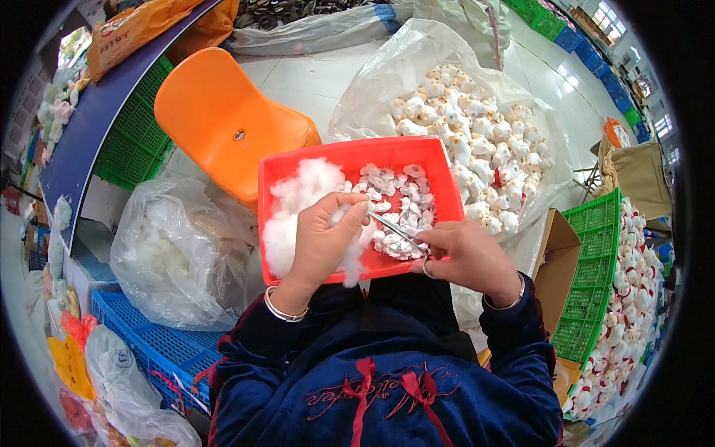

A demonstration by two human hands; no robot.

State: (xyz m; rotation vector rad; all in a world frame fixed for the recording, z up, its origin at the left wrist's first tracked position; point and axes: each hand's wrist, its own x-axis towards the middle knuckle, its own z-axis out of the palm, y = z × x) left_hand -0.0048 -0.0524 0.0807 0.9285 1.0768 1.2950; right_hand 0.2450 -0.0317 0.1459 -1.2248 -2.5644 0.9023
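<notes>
Both hands work above a red plastic tray [439, 171] in front of me. My left hand [328, 235] is closed, thumb and forefinger pinching a small white piece that the fingers mostly hide. In my right hand [469, 257] are slim metal forceps [398, 229] with a ring round a finger; their tips reach the left fingertips. Fluffy white stuffing [309, 186] fills the tray's left side, some of it showing beside and below the left hand. Many small white fabric pieces [413, 197] lie in its right side, partly under the forceps.
Beyond the tray stands an orange chair [231, 127]. A clear bag of white plush toys [484, 141] is at the back right. Left are a bag of stuffing [179, 253] and a blue crate [149, 343]; right, a cardboard box [558, 261] and a green crate [596, 276].
</notes>
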